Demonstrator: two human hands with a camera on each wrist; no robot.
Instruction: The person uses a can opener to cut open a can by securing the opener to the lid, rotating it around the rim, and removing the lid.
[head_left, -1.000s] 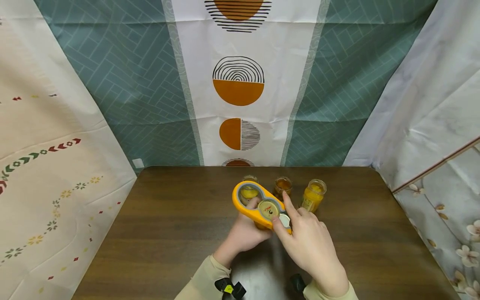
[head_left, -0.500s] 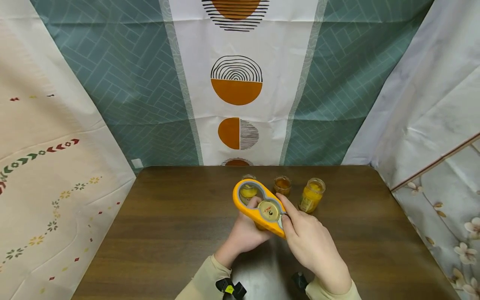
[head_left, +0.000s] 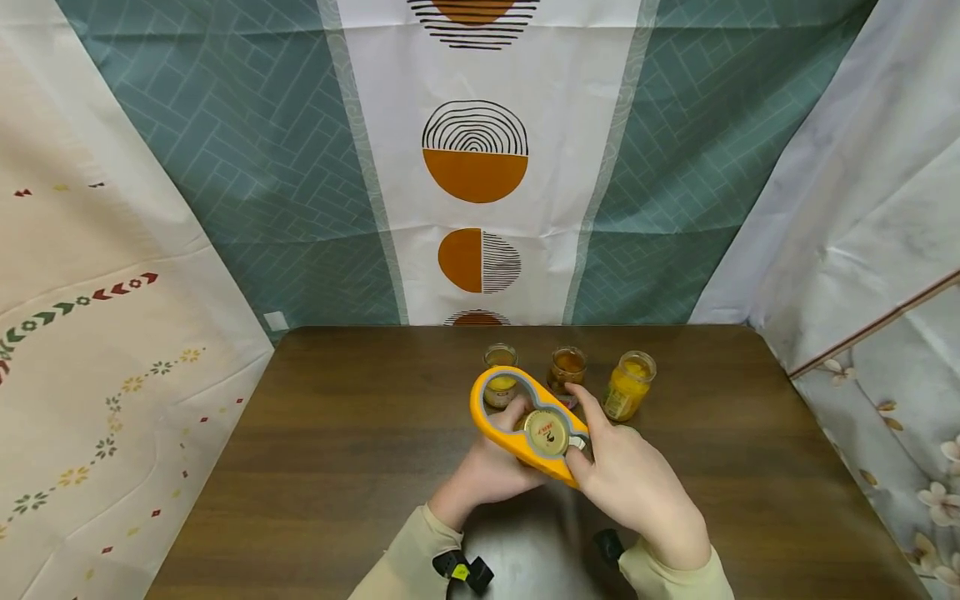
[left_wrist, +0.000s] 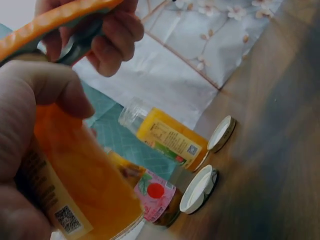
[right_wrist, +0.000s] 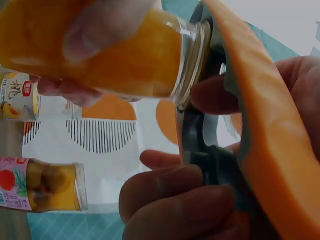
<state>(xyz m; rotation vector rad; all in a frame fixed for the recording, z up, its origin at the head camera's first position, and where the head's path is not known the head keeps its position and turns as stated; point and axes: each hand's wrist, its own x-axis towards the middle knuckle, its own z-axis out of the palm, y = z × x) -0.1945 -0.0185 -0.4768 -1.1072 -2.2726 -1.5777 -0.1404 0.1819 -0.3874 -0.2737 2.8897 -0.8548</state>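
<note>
In the head view my left hand (head_left: 498, 467) is below an orange-and-grey jar opener (head_left: 482, 410), holding a glass jar of orange fruit (left_wrist: 95, 175) by its body. The jar's gold lid (head_left: 547, 432) shows inside the opener's smaller opening. The right wrist view has the jar's neck against the opener's grey inner edge, the jar tilted. My right hand (head_left: 645, 487) grips the opener's right end, the thumb on its near part and the index finger along the far side. Most of the jar is hidden from the head view.
Behind the hands stand three lidless jars: a pale yellow one (head_left: 501, 357), a brown one (head_left: 567, 365) and a bright yellow one (head_left: 628, 387). Loose lids (left_wrist: 199, 190) lie beside them on the brown table (head_left: 360, 417). A patterned curtain (head_left: 480, 267) hangs along the table's back edge.
The opener and the lid inside it have shifted slightly nearer and to the right. My right fingers closed in on the opener's end, then the index finger spread away again. The left hand keeps its hold.
</note>
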